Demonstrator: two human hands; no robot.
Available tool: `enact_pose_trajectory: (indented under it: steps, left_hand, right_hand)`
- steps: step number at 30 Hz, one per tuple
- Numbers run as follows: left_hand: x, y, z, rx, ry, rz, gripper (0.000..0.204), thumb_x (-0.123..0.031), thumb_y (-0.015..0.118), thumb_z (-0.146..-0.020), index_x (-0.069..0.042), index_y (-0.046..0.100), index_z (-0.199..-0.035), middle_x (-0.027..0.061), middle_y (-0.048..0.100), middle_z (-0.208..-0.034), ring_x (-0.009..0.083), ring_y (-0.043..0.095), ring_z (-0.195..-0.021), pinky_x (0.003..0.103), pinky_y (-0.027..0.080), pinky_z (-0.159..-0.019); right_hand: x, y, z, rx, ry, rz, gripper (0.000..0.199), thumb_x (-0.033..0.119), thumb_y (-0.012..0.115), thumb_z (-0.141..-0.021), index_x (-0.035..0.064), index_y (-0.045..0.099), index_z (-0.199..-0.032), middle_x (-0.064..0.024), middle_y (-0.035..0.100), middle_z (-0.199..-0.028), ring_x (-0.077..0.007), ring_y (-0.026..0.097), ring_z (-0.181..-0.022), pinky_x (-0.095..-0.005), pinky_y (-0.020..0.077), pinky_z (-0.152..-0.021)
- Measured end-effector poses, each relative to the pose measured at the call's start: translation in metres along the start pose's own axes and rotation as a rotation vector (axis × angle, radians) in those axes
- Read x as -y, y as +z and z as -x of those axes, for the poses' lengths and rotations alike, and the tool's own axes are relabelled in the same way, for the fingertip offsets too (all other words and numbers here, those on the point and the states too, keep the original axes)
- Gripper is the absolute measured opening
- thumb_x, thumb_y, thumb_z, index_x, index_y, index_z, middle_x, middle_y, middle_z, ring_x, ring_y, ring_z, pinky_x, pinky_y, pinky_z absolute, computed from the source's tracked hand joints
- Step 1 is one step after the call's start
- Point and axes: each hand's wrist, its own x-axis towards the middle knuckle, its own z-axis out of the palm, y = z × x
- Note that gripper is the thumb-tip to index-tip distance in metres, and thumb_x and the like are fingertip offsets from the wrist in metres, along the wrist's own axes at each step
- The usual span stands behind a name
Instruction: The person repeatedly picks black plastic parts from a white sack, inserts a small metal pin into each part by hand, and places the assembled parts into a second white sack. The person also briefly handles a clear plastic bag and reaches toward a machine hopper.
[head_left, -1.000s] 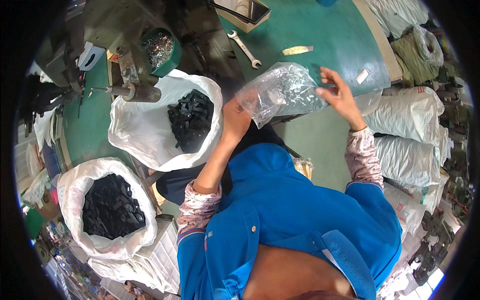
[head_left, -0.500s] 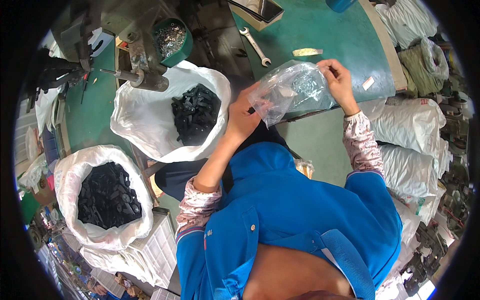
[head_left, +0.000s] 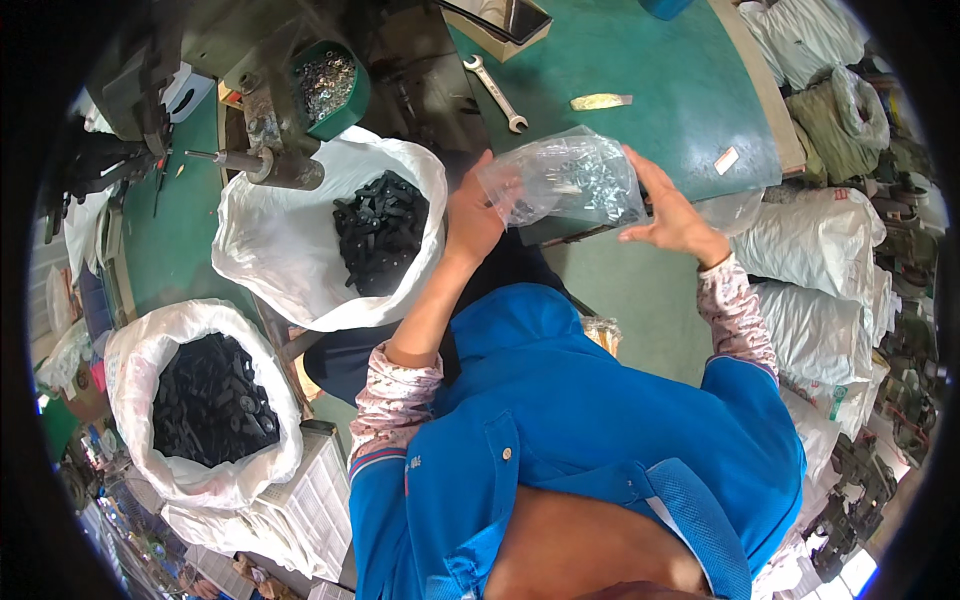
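A clear plastic bag point(head_left: 565, 190) with small shiny metal pieces in it is up at the near edge of the green table. My left hand point(head_left: 477, 210) is closed round the bag's left side, its fingertips partly behind the film. At the bag's right end my right hand point(head_left: 672, 210) has its thumb and fingers spread apart. Whether those fingertips touch the film I cannot tell. To the left of my left hand stands a white sack point(head_left: 285, 255) with black parts point(head_left: 380, 235) inside.
A second white sack point(head_left: 130, 400) of black parts stands at lower left. A metal spindle point(head_left: 235, 162) juts over the first sack, below a green bin point(head_left: 350, 105) of small metal pieces. An open-ended wrench point(head_left: 495, 93) lies on the green table point(head_left: 660, 70). Stuffed white sacks point(head_left: 815, 250) line the right.
My right hand has let go of the bag's upper right edge, moved lower and spread its fingers. The metal pieces have shifted to the bag's right end. The view has shifted slightly.
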Motion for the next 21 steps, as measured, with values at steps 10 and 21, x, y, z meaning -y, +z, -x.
enact_pose_trajectory:
  steps: [10,21]
  left_hand:
    - [-0.043,-0.018,-0.033,0.096,-0.011,0.346,0.016,0.006,0.057,-0.087,0.000,0.068,-0.096,0.0097,0.069,-0.104,0.0154,0.064,-0.096,0.028,0.049,-0.086]
    - [-0.197,-0.057,-0.066,-0.009,0.093,0.550,0.021,0.012,0.051,-0.083,0.004,0.066,-0.094,0.0130,0.069,-0.100,0.0161,0.065,-0.090,0.029,0.053,-0.079]
  right_hand:
    - [-0.014,-0.004,-0.020,-0.257,-0.030,-0.372,0.022,0.005,0.065,-0.084,0.0017,0.058,-0.104,-0.0005,0.055,-0.092,-0.0071,0.050,-0.079,-0.0230,0.0459,-0.064]
    - [0.080,-0.058,-0.031,-0.409,-0.398,-1.170,0.127,0.069,0.074,-0.056,0.0138,0.009,-0.150,-0.0231,0.022,-0.149,-0.0396,0.028,-0.136,-0.0568,0.0359,-0.105]
